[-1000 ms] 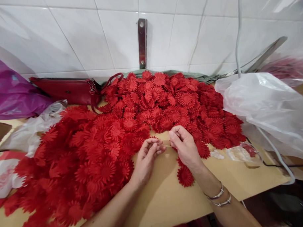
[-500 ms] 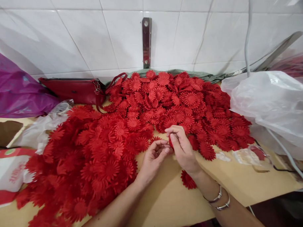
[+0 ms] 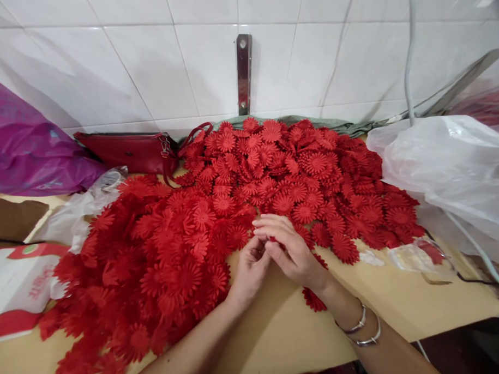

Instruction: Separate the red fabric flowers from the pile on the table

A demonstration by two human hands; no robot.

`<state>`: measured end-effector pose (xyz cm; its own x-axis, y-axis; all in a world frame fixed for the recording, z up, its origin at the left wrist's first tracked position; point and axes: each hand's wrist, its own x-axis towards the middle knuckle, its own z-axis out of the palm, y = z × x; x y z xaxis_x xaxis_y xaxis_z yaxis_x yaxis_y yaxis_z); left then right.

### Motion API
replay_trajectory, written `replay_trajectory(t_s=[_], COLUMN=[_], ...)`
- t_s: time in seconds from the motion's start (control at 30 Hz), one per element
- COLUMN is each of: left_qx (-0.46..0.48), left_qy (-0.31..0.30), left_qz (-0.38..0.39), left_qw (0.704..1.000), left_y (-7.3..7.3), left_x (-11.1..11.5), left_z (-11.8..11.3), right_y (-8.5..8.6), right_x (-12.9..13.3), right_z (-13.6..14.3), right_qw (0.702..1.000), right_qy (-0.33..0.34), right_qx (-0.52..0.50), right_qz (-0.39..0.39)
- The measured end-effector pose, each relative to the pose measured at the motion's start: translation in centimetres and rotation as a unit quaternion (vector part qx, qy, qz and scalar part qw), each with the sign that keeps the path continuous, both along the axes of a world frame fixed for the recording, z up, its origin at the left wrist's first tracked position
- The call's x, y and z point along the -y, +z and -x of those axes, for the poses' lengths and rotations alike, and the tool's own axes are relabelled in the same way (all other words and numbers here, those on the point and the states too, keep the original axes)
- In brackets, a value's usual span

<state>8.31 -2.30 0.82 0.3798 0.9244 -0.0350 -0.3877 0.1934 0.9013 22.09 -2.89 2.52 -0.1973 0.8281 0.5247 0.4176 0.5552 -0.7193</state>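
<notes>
My left hand (image 3: 248,271) and my right hand (image 3: 295,256) meet over the table in front of the flower heaps, fingertips touching. Between the bent fingers of my right hand a small bit of a red fabric flower (image 3: 273,239) shows; the rest of it is covered. The left thumb and fingers are pinched together against the right ones, and what lies in that pinch is hidden. Beside my right wrist a loose red flower (image 3: 313,299) lies on the table. Two silver bangles (image 3: 367,330) circle the right forearm.
Red flowers form a left heap (image 3: 166,266) and a back heap (image 3: 306,168) on the tan table (image 3: 279,338). A red purse (image 3: 127,152) and purple bag (image 3: 30,140) stand at back left. At right are a white plastic bag (image 3: 448,153) and a grey cable (image 3: 409,67).
My right hand has moved left and come together with my left hand, covering most of the red flower. The whole view has shifted slightly.
</notes>
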Motion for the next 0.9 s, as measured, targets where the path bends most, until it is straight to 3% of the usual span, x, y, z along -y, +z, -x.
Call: replay_trajectory(t_s=[0.13,0.23,0.37,0.53,0.63,0.9], left_qx=[0.043,0.066,0.011,-0.039,-0.063,-0.043], left_qy=[-0.023,-0.032,-0.035,-0.1,-0.095,-0.073], left_qz=[0.081,0.137,0.08,0.013,-0.009,0.021], left_qw=[0.996,0.988,0.996,0.994,0.993,0.996], left_y=[-0.3,-0.8,-0.6,0.0,-0.1,-0.1], left_x=[-0.3,-0.5,-0.5,-0.4,-0.2,-0.1], left_z=[0.6,0.8,0.9,0.7,0.7,0.8], right_y=[-0.7,-0.8,-0.4,0.0,0.1,0.3], right_x=[-0.4,-0.6,-0.3,-0.1,0.0,0.4], right_z=[-0.1,-0.1,0.1,-0.3,-0.8,-1.5], right_qw=[0.987,0.978,0.978,0.966,0.962,0.974], right_qy=[-0.003,-0.029,-0.073,-0.134,-0.157,-0.213], right_qx=[0.108,0.131,0.118,0.133,0.132,0.061], right_qz=[-0.123,-0.161,-0.155,-0.177,-0.179,-0.051])
